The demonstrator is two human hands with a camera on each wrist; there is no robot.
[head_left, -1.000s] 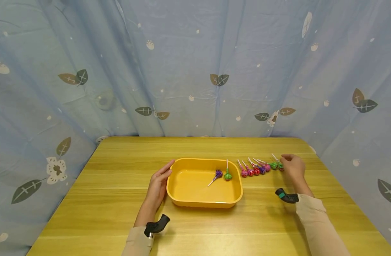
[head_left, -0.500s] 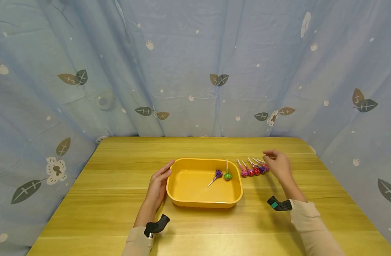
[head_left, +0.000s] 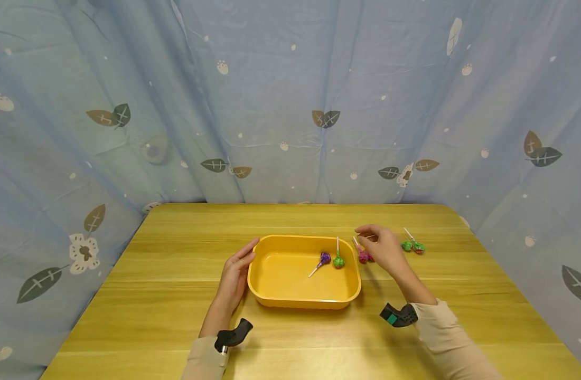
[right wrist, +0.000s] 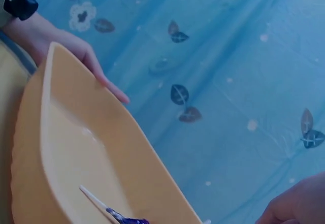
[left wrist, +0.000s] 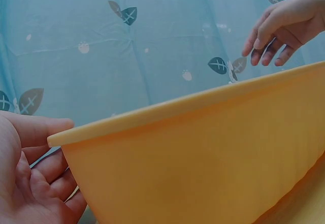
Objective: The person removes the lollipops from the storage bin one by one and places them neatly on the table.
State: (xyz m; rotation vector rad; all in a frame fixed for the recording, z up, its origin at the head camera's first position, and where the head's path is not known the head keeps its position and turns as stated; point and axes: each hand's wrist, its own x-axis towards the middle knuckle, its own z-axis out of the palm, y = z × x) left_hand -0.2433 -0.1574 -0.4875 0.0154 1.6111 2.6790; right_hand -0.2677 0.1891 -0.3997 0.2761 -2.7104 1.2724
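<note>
My left hand rests against the left end of a yellow plastic bin, its fingertips at the rim. In the left wrist view the fingers lie along the bin's outer end. A purple lollipop lies inside the bin, and a green lollipop leans on the inner wall, stick up. My right hand hovers over the row of lollipops to the bin's right, fingers loosely bent, nothing visible held in the left wrist view. A pink lollipop shows by its fingertips; others are hidden beneath.
Two green lollipops, one of them with a red-green wrapper, lie right of the right hand. A wooden table carries everything. A blue patterned curtain hangs behind and along both sides.
My right hand has moved left along the lollipop row, from the green ones toward the bin, uncovering the green ones and covering the middle ones. My left hand and the bin have stayed put.
</note>
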